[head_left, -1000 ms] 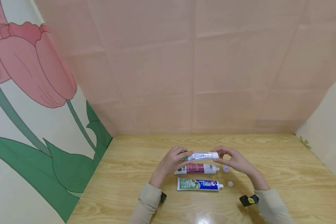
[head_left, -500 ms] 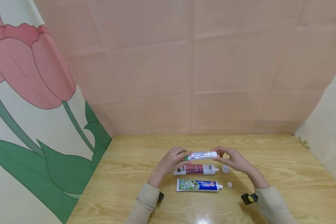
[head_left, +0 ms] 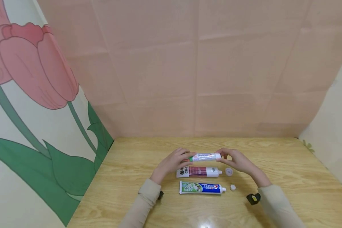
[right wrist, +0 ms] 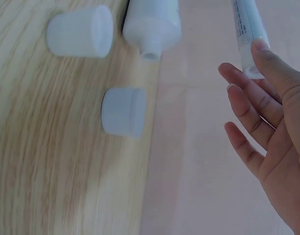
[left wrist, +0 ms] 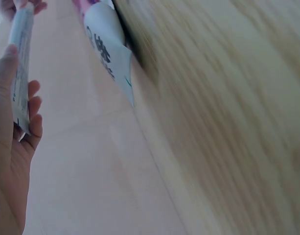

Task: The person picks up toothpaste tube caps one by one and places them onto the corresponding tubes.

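Observation:
A slim white toothpaste tube (head_left: 205,157) with a green and red end is held level above the table between both hands. My left hand (head_left: 172,161) grips its green end, thumb on one side and fingers on the other, as the left wrist view shows. At the opposite end, the thumb and forefinger of my right hand (head_left: 238,162) pinch the white cap (head_left: 218,156); the remaining fingers (right wrist: 247,147) are spread loosely. Below it on the table lie a pink and white tube (head_left: 198,171) and a blue and green toothpaste tube (head_left: 200,187), both with bare nozzles.
To the right of the lying tubes, a larger white cap (head_left: 229,171) and a smaller white cap (head_left: 232,187) rest on the wooden table (head_left: 125,196). Behind the table hangs a pinkish cloth (head_left: 159,79). A wall with painted tulips (head_left: 37,69) stands on the left.
Both hands and the held tube stay nearly in place, with only a slight shift. The lying tubes and loose caps keep their places on the table.

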Demonstrator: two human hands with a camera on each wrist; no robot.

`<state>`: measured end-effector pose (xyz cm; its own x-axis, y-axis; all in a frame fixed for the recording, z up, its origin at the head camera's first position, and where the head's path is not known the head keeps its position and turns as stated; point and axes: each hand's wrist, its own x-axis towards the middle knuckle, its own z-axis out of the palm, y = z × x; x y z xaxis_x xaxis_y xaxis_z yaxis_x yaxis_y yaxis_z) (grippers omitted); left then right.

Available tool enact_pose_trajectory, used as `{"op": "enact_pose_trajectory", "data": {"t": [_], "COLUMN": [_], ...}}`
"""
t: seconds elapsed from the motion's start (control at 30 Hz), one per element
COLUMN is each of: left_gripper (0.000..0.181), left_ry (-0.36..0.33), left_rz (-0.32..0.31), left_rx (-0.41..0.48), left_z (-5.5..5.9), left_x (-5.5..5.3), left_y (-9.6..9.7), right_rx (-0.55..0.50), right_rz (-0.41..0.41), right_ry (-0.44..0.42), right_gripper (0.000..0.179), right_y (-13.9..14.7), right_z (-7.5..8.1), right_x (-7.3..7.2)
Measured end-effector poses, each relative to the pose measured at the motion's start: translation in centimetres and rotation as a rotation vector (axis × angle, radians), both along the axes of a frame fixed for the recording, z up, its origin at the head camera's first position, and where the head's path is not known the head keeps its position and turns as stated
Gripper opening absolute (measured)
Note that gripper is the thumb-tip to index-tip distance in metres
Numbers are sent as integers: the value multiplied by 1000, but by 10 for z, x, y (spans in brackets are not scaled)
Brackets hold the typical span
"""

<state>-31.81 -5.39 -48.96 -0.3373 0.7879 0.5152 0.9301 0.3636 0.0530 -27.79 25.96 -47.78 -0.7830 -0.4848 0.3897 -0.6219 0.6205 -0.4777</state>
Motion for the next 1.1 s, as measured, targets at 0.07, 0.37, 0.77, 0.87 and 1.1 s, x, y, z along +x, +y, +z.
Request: {"op": "enact_pose_trajectory", "data": {"t": [0.07,0.37,0.77,0.87,1.1], "left_gripper": [52,50,47,48,50], "left_ry": [-13,-126,-220,-241,-266], "left_rz": [4,37,78,91,125], "left_rx": [-23,-109,-154,-160,-180], "left_z": [-1,-1,0,-2,-7], "left_x": [-3,-14,-20,-21,-27], "left_y": [0,-2,0,0,0], "right_rx": [10,31,73,85,95], "right_rz": [-5,21,29,19,24], "right_ry": [-3,-12,-25,-38,-39], "right_gripper": [18,16,18,18,21], "right_y": [1,6,16,18,19], "right_z": [-1,-7,-13,-16,-19], "right_x": [-3,-14,-24,-26,-32]}}
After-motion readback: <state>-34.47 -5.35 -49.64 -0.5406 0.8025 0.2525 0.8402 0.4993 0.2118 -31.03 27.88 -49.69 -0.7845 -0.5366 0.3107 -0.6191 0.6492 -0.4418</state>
